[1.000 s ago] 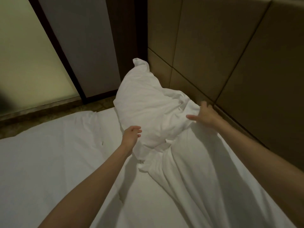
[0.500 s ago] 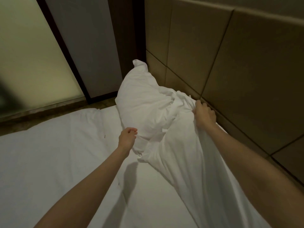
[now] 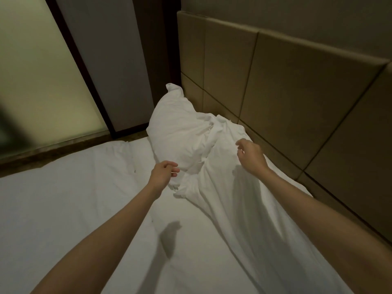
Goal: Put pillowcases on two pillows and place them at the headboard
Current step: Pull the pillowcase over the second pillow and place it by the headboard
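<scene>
Head view: we see plump white pillow [image 3: 178,132], wrinkled cotton, propped in corner against padded tan headboard [image 3: 297,85]. Second pillow [image 3: 237,187], long and creased, lies along headboard on smooth white sheet [image 3: 63,198]. Left hand [image 3: 162,174] loosely curled, empty, beside pillow edge. Right hand [image 3: 250,154] half-open above cloth, grasping nothing.

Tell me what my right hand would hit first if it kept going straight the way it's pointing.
Most likely the rumpled white pillowcase fabric just beyond the right hand, bunched against the pillow. Depth is hard to judge, but the headboard sits off to the side.
</scene>
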